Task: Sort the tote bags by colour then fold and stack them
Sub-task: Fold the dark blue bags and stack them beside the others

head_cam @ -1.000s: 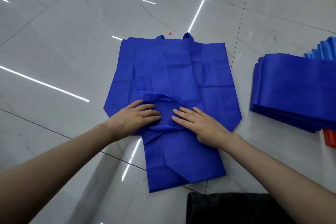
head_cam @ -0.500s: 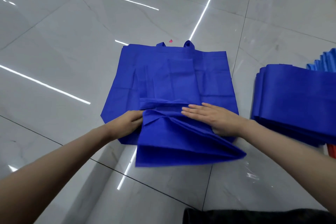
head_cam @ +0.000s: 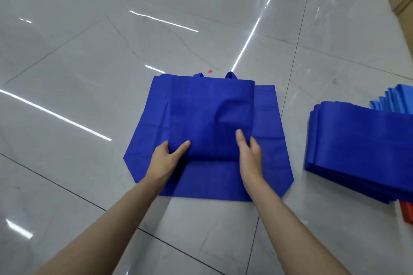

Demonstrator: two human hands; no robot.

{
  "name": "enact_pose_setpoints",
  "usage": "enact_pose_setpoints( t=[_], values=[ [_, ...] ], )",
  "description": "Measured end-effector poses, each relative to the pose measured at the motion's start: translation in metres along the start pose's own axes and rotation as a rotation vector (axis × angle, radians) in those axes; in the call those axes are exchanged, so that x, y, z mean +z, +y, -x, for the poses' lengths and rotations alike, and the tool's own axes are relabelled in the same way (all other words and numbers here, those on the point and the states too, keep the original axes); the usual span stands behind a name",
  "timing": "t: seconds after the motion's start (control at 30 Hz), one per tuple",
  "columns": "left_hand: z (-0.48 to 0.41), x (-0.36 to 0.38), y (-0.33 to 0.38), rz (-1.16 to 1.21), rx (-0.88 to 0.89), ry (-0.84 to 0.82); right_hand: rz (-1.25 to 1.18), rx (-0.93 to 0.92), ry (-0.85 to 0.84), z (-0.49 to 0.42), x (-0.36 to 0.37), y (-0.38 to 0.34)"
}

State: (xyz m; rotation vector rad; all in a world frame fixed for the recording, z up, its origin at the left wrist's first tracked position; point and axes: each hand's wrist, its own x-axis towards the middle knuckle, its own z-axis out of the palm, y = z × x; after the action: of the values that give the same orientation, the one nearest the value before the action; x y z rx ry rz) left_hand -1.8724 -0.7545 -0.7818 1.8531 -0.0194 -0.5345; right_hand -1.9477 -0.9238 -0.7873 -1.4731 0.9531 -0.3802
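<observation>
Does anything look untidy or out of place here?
The folded panel of the dark blue tote bag bulges in a crease just above the right hand, so it does not lie flat. A small pink scrap lies on the floor beyond the bag.
</observation>
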Motion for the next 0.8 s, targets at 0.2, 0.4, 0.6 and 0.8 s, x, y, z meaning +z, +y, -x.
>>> enact_pose_setpoints(
  t=[0.2,0.4,0.6,0.8],
  values=[
    [0.001,0.016,-0.004,-0.091,-0.092,0.217,0.263,0.064,0.242,-0.011,0.014,0.004],
    [0.008,0.028,-0.004,-0.68,0.266,0.484,0.491,-0.07,0.294,-0.004,0.028,0.014],
    [-0.034,0.045,-0.007,-1.142,0.464,0.034,0.556,-0.272,0.35,0.012,0.027,0.032],
    [-0.042,0.046,-0.036,-1.157,0.5,0.041,0.986,-0.618,0.241,-0.007,0.028,0.026]
  ],
)
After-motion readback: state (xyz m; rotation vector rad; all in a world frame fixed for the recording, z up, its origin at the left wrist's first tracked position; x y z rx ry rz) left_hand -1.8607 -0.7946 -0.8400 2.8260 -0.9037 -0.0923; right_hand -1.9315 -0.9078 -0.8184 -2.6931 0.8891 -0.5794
